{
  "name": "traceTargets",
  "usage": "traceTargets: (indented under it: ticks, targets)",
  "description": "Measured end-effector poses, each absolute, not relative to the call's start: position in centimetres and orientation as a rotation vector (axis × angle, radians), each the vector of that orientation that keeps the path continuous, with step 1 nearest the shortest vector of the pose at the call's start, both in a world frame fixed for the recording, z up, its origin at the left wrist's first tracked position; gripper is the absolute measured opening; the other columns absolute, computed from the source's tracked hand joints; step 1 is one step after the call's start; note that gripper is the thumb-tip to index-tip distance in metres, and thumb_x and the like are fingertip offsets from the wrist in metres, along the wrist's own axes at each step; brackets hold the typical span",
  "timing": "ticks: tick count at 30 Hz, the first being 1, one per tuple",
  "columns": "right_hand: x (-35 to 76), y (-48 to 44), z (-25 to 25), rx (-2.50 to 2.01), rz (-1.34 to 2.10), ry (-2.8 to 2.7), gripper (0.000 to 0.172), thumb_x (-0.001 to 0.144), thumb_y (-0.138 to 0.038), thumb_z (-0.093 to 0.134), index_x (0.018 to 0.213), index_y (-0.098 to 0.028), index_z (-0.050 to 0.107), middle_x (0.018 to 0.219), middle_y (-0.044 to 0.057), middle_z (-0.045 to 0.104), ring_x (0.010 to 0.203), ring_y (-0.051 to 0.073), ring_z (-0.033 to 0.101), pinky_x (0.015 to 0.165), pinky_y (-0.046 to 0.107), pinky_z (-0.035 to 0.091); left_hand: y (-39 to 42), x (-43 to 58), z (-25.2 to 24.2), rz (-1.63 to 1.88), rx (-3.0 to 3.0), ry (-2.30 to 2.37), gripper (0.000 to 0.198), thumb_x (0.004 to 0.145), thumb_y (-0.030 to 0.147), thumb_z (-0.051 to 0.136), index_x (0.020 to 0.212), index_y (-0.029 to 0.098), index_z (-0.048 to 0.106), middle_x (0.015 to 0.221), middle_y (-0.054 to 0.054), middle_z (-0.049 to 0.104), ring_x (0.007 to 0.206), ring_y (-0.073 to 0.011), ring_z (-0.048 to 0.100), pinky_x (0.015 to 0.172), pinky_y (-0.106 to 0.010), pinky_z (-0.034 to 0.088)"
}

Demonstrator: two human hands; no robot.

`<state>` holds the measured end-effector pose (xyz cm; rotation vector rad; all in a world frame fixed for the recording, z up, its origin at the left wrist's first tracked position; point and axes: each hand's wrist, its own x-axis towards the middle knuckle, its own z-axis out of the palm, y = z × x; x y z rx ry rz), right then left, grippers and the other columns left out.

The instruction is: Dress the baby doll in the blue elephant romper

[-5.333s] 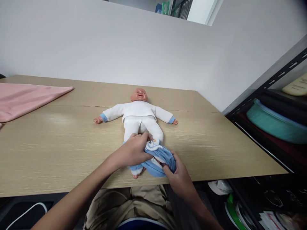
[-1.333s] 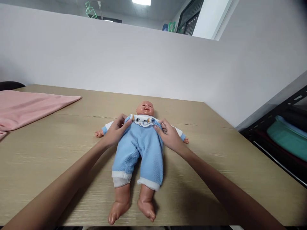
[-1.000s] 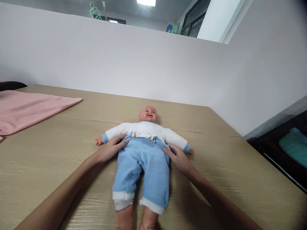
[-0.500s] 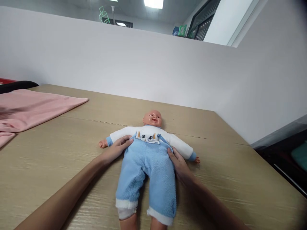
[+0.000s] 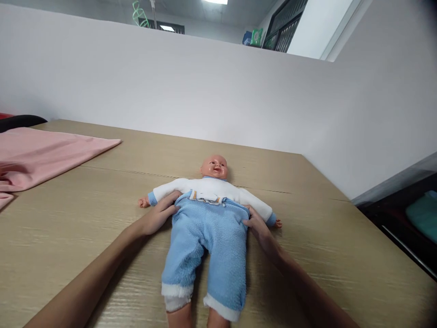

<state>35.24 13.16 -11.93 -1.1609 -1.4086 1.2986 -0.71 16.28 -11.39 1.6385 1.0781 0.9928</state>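
A baby doll (image 5: 214, 166) lies on its back on the table, head away from me and arms spread. It wears a white top (image 5: 205, 187) with blue cuffs and fuzzy blue overalls (image 5: 208, 237) with white leg hems. My left hand (image 5: 164, 212) grips the overalls' upper edge at the doll's side, fingers closed on the cloth. On the opposite side, my right hand (image 5: 256, 224) pinches the same edge and holds it out sideways. The bib's face decoration is partly folded over. The doll's feet are beyond the lower frame edge.
A pink cloth (image 5: 51, 152) lies on the wooden table (image 5: 112, 191) at the left, with a black rounded object (image 5: 23, 120) behind it. A white partition (image 5: 153, 86) rises along the table's far edge. Beyond the right edge is a dark frame with a teal item (image 5: 423, 212).
Both hands have drawn the overalls' upper edge outward, so the waist is stretched wider. The bib has folded down, and its eyes show less. The view has shifted slightly.
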Motion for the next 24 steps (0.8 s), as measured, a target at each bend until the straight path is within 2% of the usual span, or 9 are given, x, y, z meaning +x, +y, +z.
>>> traceTargets:
  ticks: [3,6,8,11,14,16,19,21,24]
  targets:
    - [35.7,12.6,-11.6,-1.318,1.155,-1.540,0.019,0.083,-0.033,0.072,0.098,-0.025,0.064,0.093,0.001,0.066,0.092,0.025,0.061,0.088,0.038,0.052,16.3,-1.6,-10.9,0.827,2.049,1.099,0.033,0.096,0.050,0.066,0.113,0.023,0.074,0.122,-0.011,0.071,0.121,-0.0368,0.057,0.113,-0.045,0.040]
    - [35.1,12.3,-12.1,-1.306,1.173,-1.478,0.022,0.086,-0.043,0.074,0.096,-0.027,0.062,0.095,0.002,0.068,0.095,0.027,0.064,0.094,0.041,0.053,15.9,-0.8,-10.9,0.845,1.983,1.141,0.036,0.096,0.053,0.067,0.116,0.023,0.069,0.118,-0.010,0.069,0.118,-0.0348,0.058,0.110,-0.042,0.042]
    - [34.1,12.3,-12.5,-1.232,1.237,-1.330,0.026,0.086,-0.047,0.074,0.102,-0.028,0.064,0.103,0.004,0.072,0.104,0.028,0.066,0.103,0.045,0.053,15.6,0.2,-11.1,0.911,1.777,1.157,0.035,0.096,0.056,0.067,0.110,0.024,0.066,0.109,-0.006,0.068,0.110,-0.0306,0.060,0.104,-0.039,0.046]
    - [32.6,12.5,-12.9,-1.107,1.367,-1.020,0.040,0.082,-0.046,0.076,0.117,-0.030,0.068,0.123,0.006,0.077,0.124,0.030,0.067,0.120,0.048,0.045,15.2,1.8,-11.4,1.040,1.412,1.163,0.039,0.096,0.063,0.067,0.099,0.024,0.061,0.092,0.000,0.064,0.087,-0.0227,0.058,0.083,-0.033,0.050]
    - [31.9,12.9,-12.9,-1.070,1.415,-0.868,0.050,0.081,-0.048,0.075,0.127,-0.031,0.070,0.138,0.006,0.075,0.138,0.031,0.062,0.127,0.050,0.040,15.0,3.2,-11.4,1.159,1.086,1.147,0.048,0.089,0.068,0.074,0.105,0.025,0.062,0.094,0.001,0.070,0.084,-0.0219,0.062,0.077,-0.032,0.051]
    - [32.0,13.3,-13.0,-1.110,1.412,-0.882,0.050,0.081,-0.050,0.073,0.128,-0.033,0.072,0.138,0.007,0.076,0.138,0.034,0.063,0.124,0.053,0.043,15.1,3.9,-11.2,1.180,0.979,1.120,0.053,0.084,0.068,0.078,0.113,0.025,0.066,0.103,-0.002,0.076,0.096,-0.0271,0.068,0.083,-0.035,0.054]
    - [32.7,13.9,-13.1,-1.177,1.384,-0.989,0.040,0.082,-0.053,0.067,0.115,-0.033,0.077,0.119,0.008,0.081,0.127,0.037,0.068,0.110,0.053,0.053,15.4,4.3,-10.8,1.112,0.930,1.065,0.052,0.080,0.059,0.084,0.117,0.024,0.072,0.112,-0.006,0.081,0.115,-0.0353,0.070,0.092,-0.041,0.056]
    - [33.2,14.2,-13.3,-1.205,1.345,-1.032,0.032,0.083,-0.053,0.060,0.099,-0.032,0.077,0.100,0.009,0.081,0.114,0.039,0.071,0.096,0.052,0.058,15.7,4.2,-10.8,1.072,0.863,0.994,0.046,0.077,0.051,0.086,0.112,0.023,0.076,0.112,-0.007,0.082,0.119,-0.0378,0.070,0.095,-0.043,0.057]
    - [34.0,13.9,-13.7,-1.257,1.263,-1.019,0.025,0.082,-0.053,0.058,0.077,-0.030,0.066,0.076,0.008,0.072,0.090,0.037,0.070,0.079,0.051,0.057,16.1,3.6,-11.0,1.106,0.693,0.901,0.034,0.072,0.045,0.085,0.095,0.022,0.078,0.102,-0.008,0.083,0.114,-0.0376,0.072,0.094,-0.044,0.058]
